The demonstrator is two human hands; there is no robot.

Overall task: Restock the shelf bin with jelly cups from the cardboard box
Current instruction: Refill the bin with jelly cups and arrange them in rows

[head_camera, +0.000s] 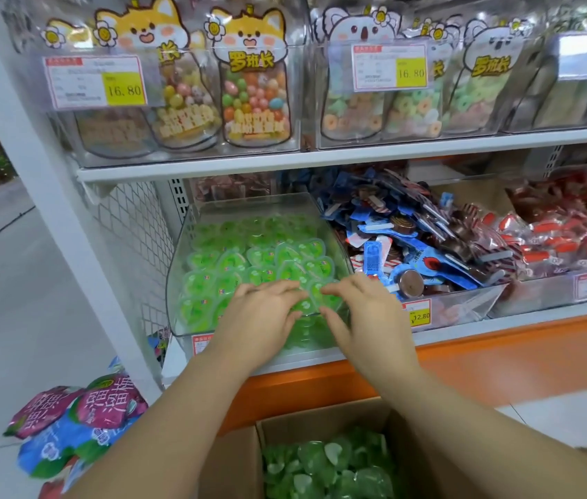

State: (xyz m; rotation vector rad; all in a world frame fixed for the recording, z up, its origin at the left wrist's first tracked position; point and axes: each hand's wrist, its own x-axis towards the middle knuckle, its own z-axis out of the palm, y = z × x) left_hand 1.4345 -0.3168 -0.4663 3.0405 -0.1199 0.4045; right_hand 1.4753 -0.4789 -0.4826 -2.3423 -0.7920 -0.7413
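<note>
Both hands were up at the shelf bin, right over the front of the pile. The left hand lay across the green jelly cups, fingers fairly straight and a little spread. It was pressing or smoothing them down, I'd say. The right hand sat just beside it, forefinger and thumb parted either side of one cup at the front edge. Gripping it or only nudging it into place? I couldn't tell from where I stood.

And look how the bin stood: cups heaped from the back wall to the front lip, the near ones overlapping like tiles. So a fair share of the job looked done. Not all of it, mind. The cardboard box on the floor below the arms was open, and a bed of loose cups covered what I could see of its inside. How deep they went, I couldn't see. My guess was that more trips from box to bin were due, if the bin had room, since it looked close to its front lip.

Next door the blue-wrapped lollipops were piled high against the bin's side wall, and snack bags lay on the floor to the left.
</note>
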